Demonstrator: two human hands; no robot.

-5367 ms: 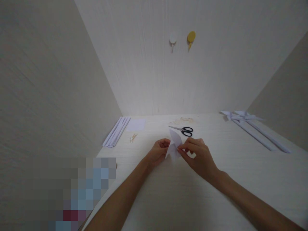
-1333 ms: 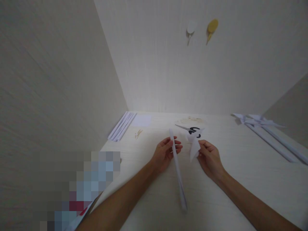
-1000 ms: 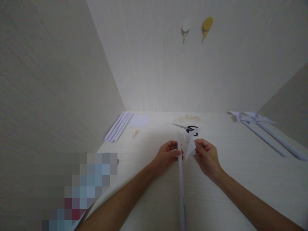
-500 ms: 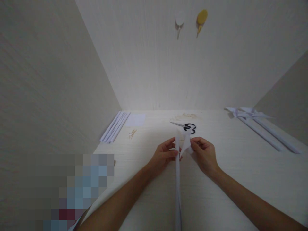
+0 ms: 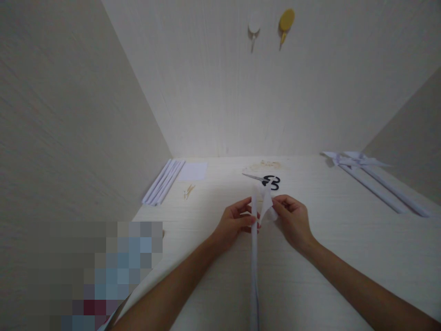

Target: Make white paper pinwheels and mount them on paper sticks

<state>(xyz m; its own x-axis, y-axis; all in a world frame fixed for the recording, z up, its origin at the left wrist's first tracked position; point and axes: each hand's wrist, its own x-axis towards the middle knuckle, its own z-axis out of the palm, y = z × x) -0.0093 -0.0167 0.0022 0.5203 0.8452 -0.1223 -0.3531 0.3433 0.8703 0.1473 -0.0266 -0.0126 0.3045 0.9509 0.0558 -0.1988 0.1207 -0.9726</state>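
Observation:
My left hand (image 5: 234,225) is closed round the upper part of a rolled white paper tube (image 5: 254,271), which runs down toward the bottom edge of the view. Just right of the tube's top is a folded white paper pinwheel (image 5: 266,207), pinched at its right side between the thumb and finger of my right hand (image 5: 292,220). A thin toothpick-like stick (image 5: 261,201) shows in the gap between tube and pinwheel. Black-handled scissors (image 5: 270,181) lie on the table directly behind the pinwheel, blades to the left.
Several paper tubes (image 5: 163,182) lie at the left beside a square paper sheet (image 5: 193,171), with a few toothpicks (image 5: 189,191) in front. At the right lie two paper pinwheels on tubes (image 5: 379,181). Small scraps (image 5: 270,164) lie behind the scissors. Walls enclose the table; white and yellow hooks (image 5: 286,20) hang at the back.
The view has shifted slightly. Both hands keep their holds on the tube and the pinwheel, with hardly any movement.

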